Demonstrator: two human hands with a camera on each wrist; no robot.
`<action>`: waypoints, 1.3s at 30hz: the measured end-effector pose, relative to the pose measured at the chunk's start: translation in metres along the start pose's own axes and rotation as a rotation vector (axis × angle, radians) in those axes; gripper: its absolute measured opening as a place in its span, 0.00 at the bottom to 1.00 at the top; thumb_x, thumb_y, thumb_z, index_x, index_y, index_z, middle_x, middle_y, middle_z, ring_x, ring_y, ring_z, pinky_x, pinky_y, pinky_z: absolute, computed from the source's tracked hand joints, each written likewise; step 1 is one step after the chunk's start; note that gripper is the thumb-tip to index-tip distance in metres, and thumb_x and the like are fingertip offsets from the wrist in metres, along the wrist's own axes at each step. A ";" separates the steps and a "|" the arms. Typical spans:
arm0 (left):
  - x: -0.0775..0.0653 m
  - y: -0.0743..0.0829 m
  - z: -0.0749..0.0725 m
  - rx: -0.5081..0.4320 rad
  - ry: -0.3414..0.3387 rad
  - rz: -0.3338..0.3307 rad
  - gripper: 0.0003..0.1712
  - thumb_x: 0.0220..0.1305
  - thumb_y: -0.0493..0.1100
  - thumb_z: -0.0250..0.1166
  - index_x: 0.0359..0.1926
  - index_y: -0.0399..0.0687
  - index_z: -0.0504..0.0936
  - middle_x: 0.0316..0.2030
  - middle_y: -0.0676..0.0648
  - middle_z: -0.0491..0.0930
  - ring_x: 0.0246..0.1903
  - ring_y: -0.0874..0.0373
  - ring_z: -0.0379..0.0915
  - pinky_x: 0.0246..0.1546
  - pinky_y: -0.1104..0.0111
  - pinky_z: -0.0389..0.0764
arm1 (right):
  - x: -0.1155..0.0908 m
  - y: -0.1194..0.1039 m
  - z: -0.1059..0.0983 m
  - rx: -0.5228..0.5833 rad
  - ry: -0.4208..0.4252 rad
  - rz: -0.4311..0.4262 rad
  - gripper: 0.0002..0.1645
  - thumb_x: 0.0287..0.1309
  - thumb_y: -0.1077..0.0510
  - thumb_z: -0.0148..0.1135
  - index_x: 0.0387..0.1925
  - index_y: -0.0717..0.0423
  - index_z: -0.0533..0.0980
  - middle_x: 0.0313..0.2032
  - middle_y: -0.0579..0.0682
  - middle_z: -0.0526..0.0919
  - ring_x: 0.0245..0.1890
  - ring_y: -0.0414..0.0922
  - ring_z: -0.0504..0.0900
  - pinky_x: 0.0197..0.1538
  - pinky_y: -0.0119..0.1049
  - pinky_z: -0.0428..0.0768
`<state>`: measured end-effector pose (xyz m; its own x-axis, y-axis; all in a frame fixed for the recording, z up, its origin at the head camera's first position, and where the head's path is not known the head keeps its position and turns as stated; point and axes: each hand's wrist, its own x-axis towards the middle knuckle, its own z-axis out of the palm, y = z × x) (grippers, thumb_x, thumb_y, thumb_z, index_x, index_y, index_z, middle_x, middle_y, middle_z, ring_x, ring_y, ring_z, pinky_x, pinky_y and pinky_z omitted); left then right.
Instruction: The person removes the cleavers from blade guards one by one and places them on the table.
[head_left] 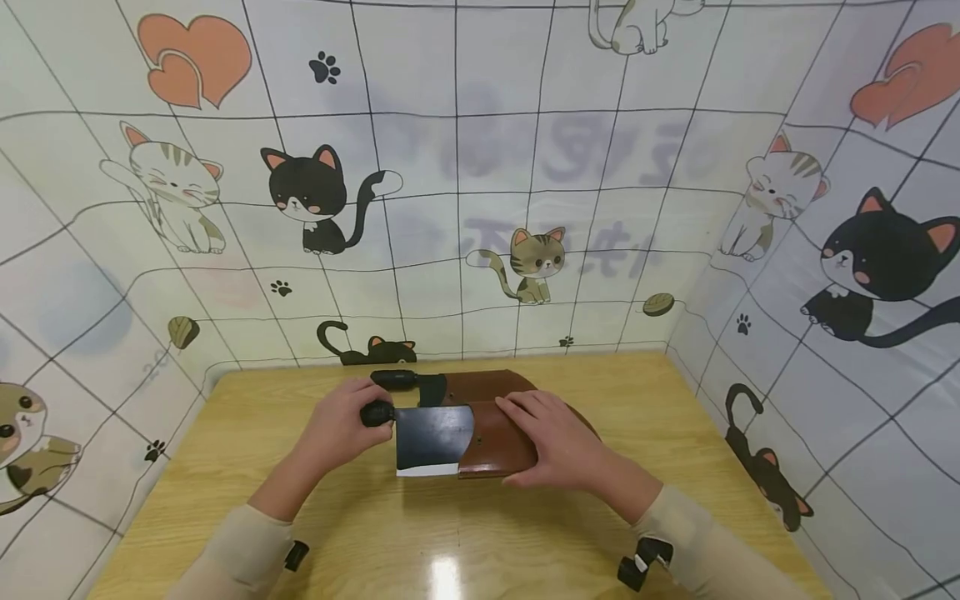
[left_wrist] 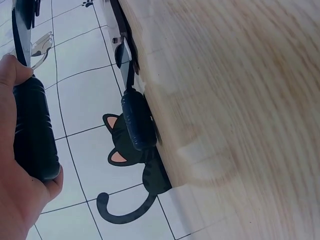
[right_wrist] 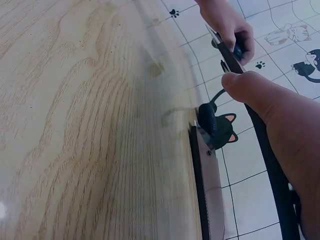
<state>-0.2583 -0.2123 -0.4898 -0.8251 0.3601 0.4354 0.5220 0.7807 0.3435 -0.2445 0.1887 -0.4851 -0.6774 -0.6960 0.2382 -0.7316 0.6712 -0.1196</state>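
My left hand (head_left: 341, 423) grips the black handle (left_wrist: 35, 130) of a cleaver (head_left: 431, 437), its thumb near the blade end of the handle. The broad dark blade with its pale cutting edge points right. Its far part is hidden inside a brown leather sheath (head_left: 487, 446). My right hand (head_left: 558, 442) holds that sheath at its right part, thumb (right_wrist: 252, 90) on one face. The cleaver and sheath are raised over the table. Behind them lies a second knife with a black handle (left_wrist: 137, 120), its blade mostly covered by another brown sheath (right_wrist: 210, 185).
The wood-grain table (head_left: 262, 433) reaches back to a white grid-patterned backdrop (head_left: 420, 225) printed with cartoon cats, which also rises on both sides. The second knife lies along the table's back edge. Black straps with small mounts (head_left: 643, 562) sit at both wrists.
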 end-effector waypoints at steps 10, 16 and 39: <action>-0.006 -0.005 -0.004 0.028 0.022 0.039 0.16 0.57 0.44 0.82 0.47 0.56 0.91 0.44 0.55 0.84 0.41 0.55 0.79 0.41 0.55 0.82 | -0.003 0.001 -0.004 0.002 -0.019 -0.011 0.73 0.53 0.19 0.78 0.87 0.52 0.61 0.79 0.54 0.70 0.77 0.57 0.68 0.78 0.61 0.67; -0.011 -0.002 -0.005 0.093 0.019 0.067 0.19 0.60 0.45 0.82 0.53 0.51 0.92 0.45 0.53 0.86 0.43 0.52 0.82 0.44 0.51 0.82 | -0.006 0.000 -0.004 0.029 -0.032 0.000 0.73 0.52 0.22 0.80 0.87 0.53 0.61 0.79 0.55 0.69 0.78 0.57 0.67 0.78 0.62 0.66; -0.023 -0.009 -0.007 -0.040 -0.005 -0.007 0.20 0.61 0.41 0.84 0.52 0.54 0.90 0.48 0.55 0.85 0.48 0.54 0.82 0.46 0.53 0.87 | -0.016 0.003 -0.002 0.030 0.000 -0.018 0.72 0.49 0.23 0.83 0.85 0.52 0.65 0.80 0.51 0.69 0.77 0.54 0.68 0.76 0.62 0.69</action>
<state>-0.2427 -0.2315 -0.4974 -0.8299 0.3570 0.4288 0.5241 0.7623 0.3798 -0.2358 0.2021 -0.4870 -0.6645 -0.7075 0.2406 -0.7453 0.6508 -0.1445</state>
